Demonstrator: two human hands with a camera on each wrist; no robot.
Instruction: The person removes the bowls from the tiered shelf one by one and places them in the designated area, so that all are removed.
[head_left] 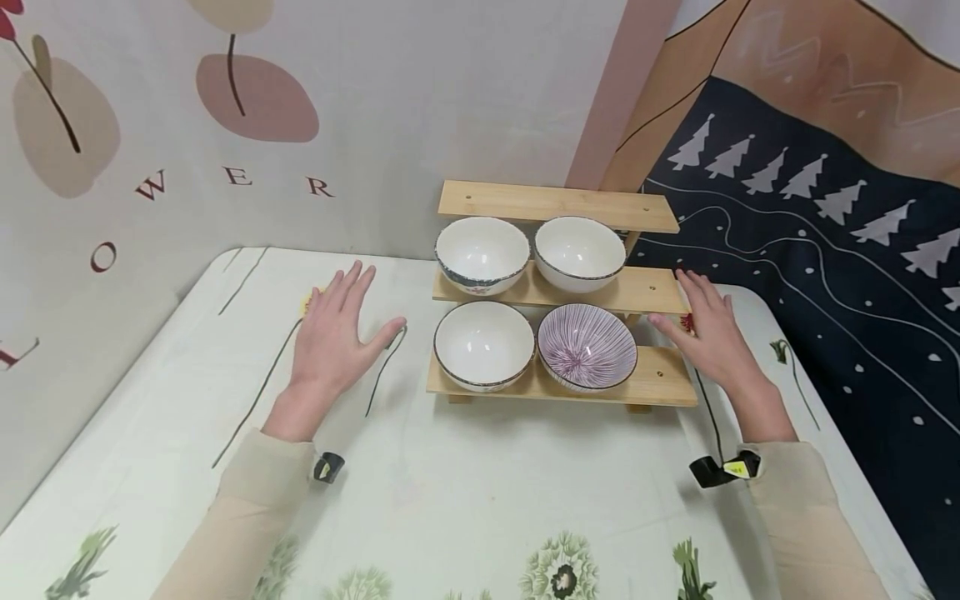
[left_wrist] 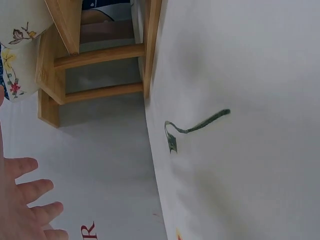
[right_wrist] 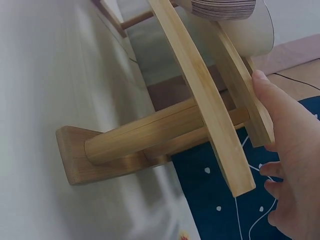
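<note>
A three-step wooden rack (head_left: 660, 375) stands on the table with bowls on its two lower steps. On the middle step are a white bowl with a patterned outside (head_left: 482, 254) and a plain-looking white bowl (head_left: 580, 252). The bottom step bears a white bowl with a dark rim (head_left: 484, 345) and a purple-striped bowl (head_left: 587, 347). My left hand (head_left: 330, 342) is held apart from the rack on its left, fingers spread and holding nothing. Beside the rack's right end is my right hand (head_left: 708, 333), fingers extended, its thumb close to the middle step in the right wrist view.
A white cloth with printed flowers (head_left: 450, 475) covers the table. Behind it hangs a pale printed curtain (head_left: 375, 150); at the right is a dark cloth with white trees (head_left: 847, 308). The rack's top step (head_left: 555, 204) bears no bowl.
</note>
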